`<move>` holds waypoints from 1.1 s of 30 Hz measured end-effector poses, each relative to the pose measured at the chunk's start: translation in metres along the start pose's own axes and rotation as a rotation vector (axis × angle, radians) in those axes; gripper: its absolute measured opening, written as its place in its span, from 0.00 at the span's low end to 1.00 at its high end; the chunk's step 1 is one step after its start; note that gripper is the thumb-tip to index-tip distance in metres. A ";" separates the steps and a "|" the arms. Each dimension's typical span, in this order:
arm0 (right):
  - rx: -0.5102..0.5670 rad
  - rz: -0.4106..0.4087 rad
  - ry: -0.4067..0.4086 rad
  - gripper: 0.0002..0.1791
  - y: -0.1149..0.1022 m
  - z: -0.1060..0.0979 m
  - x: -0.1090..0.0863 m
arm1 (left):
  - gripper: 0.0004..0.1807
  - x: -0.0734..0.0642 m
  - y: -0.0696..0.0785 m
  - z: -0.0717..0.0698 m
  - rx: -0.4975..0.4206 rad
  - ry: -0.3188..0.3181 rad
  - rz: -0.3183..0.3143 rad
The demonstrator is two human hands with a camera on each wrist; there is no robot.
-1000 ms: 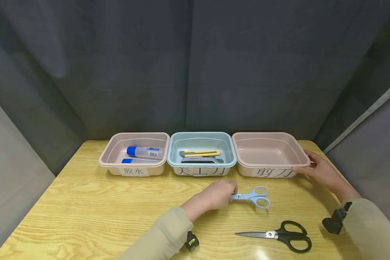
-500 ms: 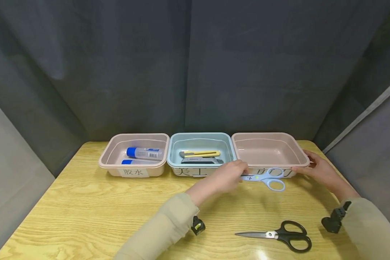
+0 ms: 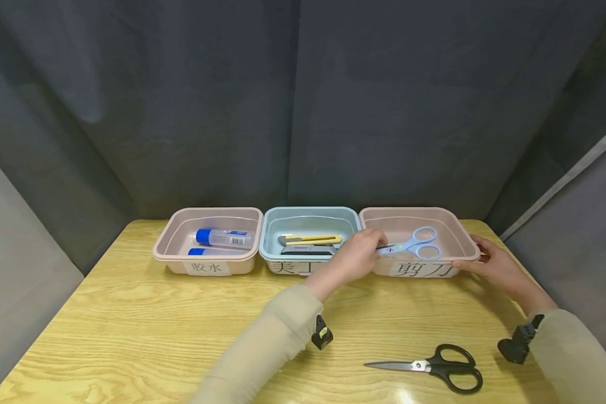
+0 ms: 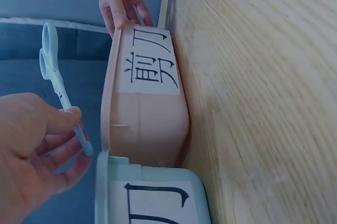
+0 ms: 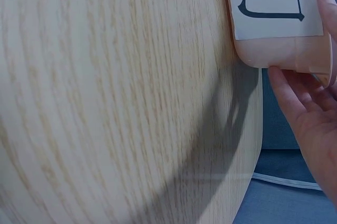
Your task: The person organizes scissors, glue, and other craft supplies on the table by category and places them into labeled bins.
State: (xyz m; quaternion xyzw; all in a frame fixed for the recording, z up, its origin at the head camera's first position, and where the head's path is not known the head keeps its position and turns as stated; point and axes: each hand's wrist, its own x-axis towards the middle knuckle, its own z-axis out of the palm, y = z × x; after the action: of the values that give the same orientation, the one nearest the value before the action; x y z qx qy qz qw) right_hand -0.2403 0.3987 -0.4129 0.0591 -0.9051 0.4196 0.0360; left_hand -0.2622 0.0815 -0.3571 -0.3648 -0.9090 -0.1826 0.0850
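My left hand [image 3: 356, 255] pinches a pair of light blue scissors [image 3: 415, 244] by the blade end, handle loops pointing right. In the head view the scissors overlap the right-hand pink bin [image 3: 454, 233]. The left wrist view has the thumb and fingers of the left hand [image 4: 31, 145] around the blades, with the scissors [image 4: 57, 84] at the rim side of the bin. My right hand [image 3: 502, 275] grips the bin's right end, thumb at the front rim and fingers around the side; the right wrist view shows this hand [image 5: 310, 124] against that end.
Black-handled scissors [image 3: 436, 366] lie on the wooden table [image 3: 156, 336] in front. A blue bin [image 3: 313, 213] with a yellow cutter [image 3: 315, 239] and a grey cutter [image 3: 308, 249] stands in the middle. Left of it, another pink bin [image 3: 171, 238] holds blue-capped glue bottles [image 3: 229, 238].
My left hand has lifted the light blue scissors off the table and carried them back and slightly right, over the right-hand pink bin. My right hand has stayed on the bin.
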 end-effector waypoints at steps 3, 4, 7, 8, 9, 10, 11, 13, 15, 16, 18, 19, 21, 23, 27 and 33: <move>0.002 0.016 0.008 0.43 0.001 0.002 0.002 | 0.10 0.006 -0.004 0.005 -0.007 0.011 -0.023; -0.001 0.025 0.007 0.44 0.001 0.002 0.002 | 0.11 0.008 -0.004 0.006 -0.010 0.016 -0.030; -0.009 0.038 0.001 0.44 0.001 0.000 0.001 | 0.11 0.014 -0.004 0.010 -0.018 0.027 -0.052; -0.011 0.041 0.001 0.45 0.000 0.000 0.001 | 0.11 0.016 -0.003 0.012 -0.017 0.033 -0.055; -0.021 0.030 -0.012 0.45 0.000 -0.002 0.001 | 0.11 0.018 -0.002 0.013 -0.010 0.040 -0.058; -0.023 0.030 -0.012 0.45 0.000 -0.002 0.001 | 0.11 0.020 -0.001 0.014 -0.005 0.047 -0.061; -0.011 0.036 -0.004 0.45 0.000 -0.002 0.002 | 0.11 0.022 0.000 0.015 -0.001 0.052 -0.065; -0.010 0.034 -0.005 0.44 -0.001 -0.001 0.002 | 0.10 0.025 0.001 0.018 0.013 0.063 -0.075; -0.002 0.031 -0.013 0.44 -0.001 -0.001 0.002 | 0.10 0.027 0.001 0.021 0.027 0.063 -0.088; 0.001 0.031 -0.016 0.45 -0.001 0.000 0.002 | 0.10 0.028 0.001 0.022 0.034 0.059 -0.095; -0.005 0.032 -0.022 0.45 0.000 0.000 0.002 | 0.11 0.030 0.000 0.024 0.052 0.046 -0.107; -0.009 0.038 -0.016 0.46 0.002 0.000 0.002 | 0.11 0.031 0.000 0.024 0.064 0.038 -0.108; -0.021 0.048 -0.006 0.46 0.005 0.000 0.003 | 0.12 0.033 0.001 0.024 0.081 0.019 -0.116; -0.028 0.048 -0.002 0.46 0.004 0.000 0.002 | 0.12 0.035 0.000 0.024 0.091 -0.001 -0.122; -0.029 0.032 -0.014 0.45 -0.004 0.000 -0.001 | 0.11 0.039 0.000 0.028 0.108 -0.020 -0.128; -0.031 0.034 -0.019 0.44 -0.006 0.000 -0.001 | 0.10 0.044 0.002 0.035 0.197 -0.049 -0.095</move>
State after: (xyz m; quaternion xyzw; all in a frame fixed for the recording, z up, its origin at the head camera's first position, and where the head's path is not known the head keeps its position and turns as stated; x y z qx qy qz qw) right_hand -0.2389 0.3950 -0.4088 0.0469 -0.9127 0.4053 0.0211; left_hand -0.2938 0.1242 -0.3758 -0.3154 -0.9407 -0.0873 0.0894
